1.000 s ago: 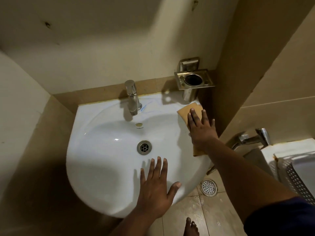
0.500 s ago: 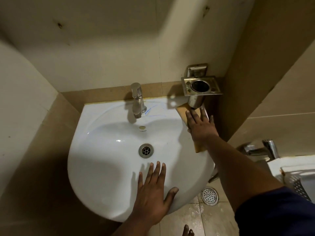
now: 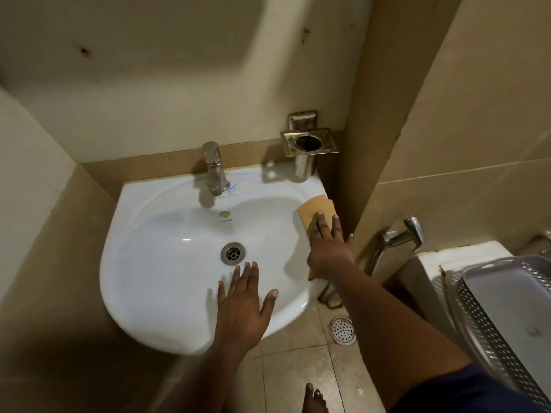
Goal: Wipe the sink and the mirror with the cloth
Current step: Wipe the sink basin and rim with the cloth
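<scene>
A white wall-mounted sink fills the middle of the head view, with a chrome tap at its back and a metal drain in the bowl. My right hand lies flat on a tan cloth and presses it against the sink's right rim. My left hand rests flat with spread fingers on the front rim, holding nothing. No mirror is in view.
A steel tumbler holder is fixed to the wall above the sink's back right corner. To the right are a chrome wall tap and a grey perforated basket. A floor drain and my bare foot show below.
My right hand has slid the cloth back along the right rim, away from under the tumbler holder and toward me. My left hand has stayed on the front rim.
</scene>
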